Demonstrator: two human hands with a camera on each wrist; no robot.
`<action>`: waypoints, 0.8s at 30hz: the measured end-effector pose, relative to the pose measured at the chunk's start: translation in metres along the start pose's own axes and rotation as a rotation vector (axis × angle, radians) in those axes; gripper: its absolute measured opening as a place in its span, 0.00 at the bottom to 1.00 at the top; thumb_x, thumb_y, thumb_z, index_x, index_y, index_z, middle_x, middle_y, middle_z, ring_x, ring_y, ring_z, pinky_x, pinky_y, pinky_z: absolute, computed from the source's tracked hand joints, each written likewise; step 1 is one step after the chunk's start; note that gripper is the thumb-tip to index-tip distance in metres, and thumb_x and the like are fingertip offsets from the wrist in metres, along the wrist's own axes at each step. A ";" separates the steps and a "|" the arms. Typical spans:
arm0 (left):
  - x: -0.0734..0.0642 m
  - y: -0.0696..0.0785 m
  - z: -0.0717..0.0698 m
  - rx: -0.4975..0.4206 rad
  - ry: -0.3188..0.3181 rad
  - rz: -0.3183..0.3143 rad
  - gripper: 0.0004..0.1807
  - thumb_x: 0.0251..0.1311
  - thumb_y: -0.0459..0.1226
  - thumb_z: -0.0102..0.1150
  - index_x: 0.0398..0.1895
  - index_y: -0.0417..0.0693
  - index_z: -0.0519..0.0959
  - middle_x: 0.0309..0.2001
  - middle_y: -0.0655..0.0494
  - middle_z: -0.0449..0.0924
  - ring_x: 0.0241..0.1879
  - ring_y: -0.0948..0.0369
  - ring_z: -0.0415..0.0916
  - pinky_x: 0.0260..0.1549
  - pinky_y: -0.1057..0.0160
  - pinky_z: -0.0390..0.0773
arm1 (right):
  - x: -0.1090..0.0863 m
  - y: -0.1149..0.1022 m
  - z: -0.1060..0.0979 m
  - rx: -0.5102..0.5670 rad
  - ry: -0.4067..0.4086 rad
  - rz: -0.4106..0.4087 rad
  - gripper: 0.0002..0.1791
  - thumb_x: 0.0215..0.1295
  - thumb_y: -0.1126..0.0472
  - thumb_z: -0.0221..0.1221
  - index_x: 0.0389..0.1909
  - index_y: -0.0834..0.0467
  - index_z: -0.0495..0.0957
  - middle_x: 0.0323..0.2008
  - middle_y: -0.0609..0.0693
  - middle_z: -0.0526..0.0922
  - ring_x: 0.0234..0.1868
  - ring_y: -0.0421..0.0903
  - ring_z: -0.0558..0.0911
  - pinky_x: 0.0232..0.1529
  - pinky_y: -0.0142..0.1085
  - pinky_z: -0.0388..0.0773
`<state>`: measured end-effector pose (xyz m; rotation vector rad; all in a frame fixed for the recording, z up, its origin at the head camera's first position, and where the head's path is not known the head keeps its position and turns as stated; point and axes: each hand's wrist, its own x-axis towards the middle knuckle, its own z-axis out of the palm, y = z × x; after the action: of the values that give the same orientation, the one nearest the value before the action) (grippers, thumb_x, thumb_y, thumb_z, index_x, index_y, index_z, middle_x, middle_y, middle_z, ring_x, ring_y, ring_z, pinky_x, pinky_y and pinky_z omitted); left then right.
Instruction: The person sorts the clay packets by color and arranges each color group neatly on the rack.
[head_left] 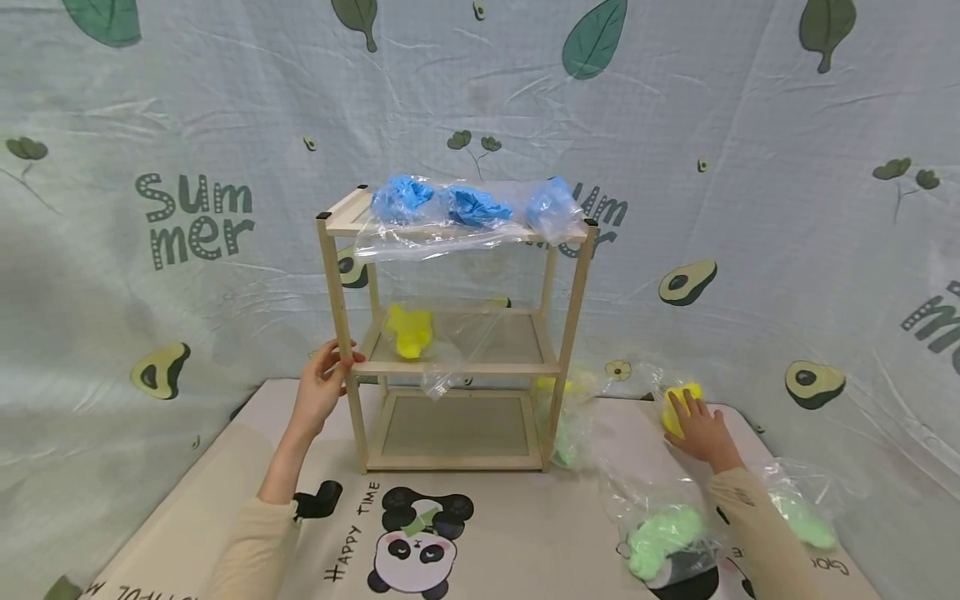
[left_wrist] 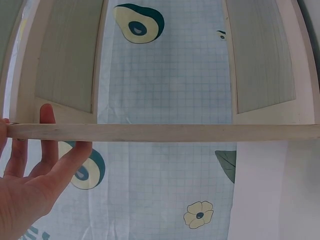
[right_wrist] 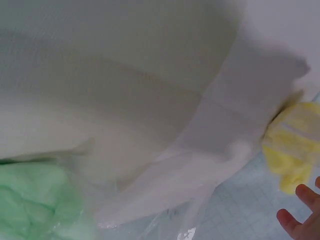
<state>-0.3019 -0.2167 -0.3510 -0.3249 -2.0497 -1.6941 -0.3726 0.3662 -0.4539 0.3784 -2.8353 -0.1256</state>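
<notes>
A three-tier wooden shelf [head_left: 453, 368] stands on the table. My left hand [head_left: 322, 386] holds its front left post at the middle tier, fingers round the post [left_wrist: 165, 132] in the left wrist view. At the far right my right hand [head_left: 701, 429] reaches to a yellow lump in a clear plastic bag [head_left: 677, 408]. Its fingers overlap the lump in the head view; in the right wrist view the spread fingertips [right_wrist: 302, 192] are right beside the yellow bag [right_wrist: 292, 145]. Another bagged yellow lump [head_left: 410, 331] lies on the middle tier.
Bagged crumpled blue pieces [head_left: 476, 206] lie along the top tier, the plastic hanging over its front edge. Bagged green lumps [head_left: 663, 542] lie near the right forearm, one [head_left: 806, 521] beyond it. More bags [head_left: 573, 417] sit against the shelf's right side. A printed curtain [head_left: 750, 208] hangs behind.
</notes>
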 end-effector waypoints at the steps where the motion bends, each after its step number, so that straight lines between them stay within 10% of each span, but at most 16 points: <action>1: 0.000 0.000 0.000 0.002 -0.003 0.002 0.08 0.64 0.38 0.46 0.43 0.62 0.70 0.32 0.76 0.75 0.36 0.75 0.73 0.30 0.70 0.76 | 0.000 -0.001 0.001 0.003 -0.014 0.002 0.39 0.54 0.51 0.61 0.59 0.69 0.57 0.58 0.76 0.58 0.54 0.70 0.64 0.45 0.66 0.62; 24: 0.000 -0.002 0.000 0.008 -0.011 0.013 0.08 0.64 0.38 0.45 0.43 0.62 0.69 0.33 0.75 0.75 0.38 0.76 0.73 0.30 0.71 0.76 | 0.004 -0.005 0.015 0.083 -0.167 -0.015 0.31 0.55 0.56 0.58 0.59 0.62 0.63 0.53 0.68 0.69 0.49 0.67 0.69 0.47 0.65 0.63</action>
<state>-0.3027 -0.2169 -0.3525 -0.3444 -2.0571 -1.6804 -0.3790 0.3610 -0.4680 0.4249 -3.0103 -0.0447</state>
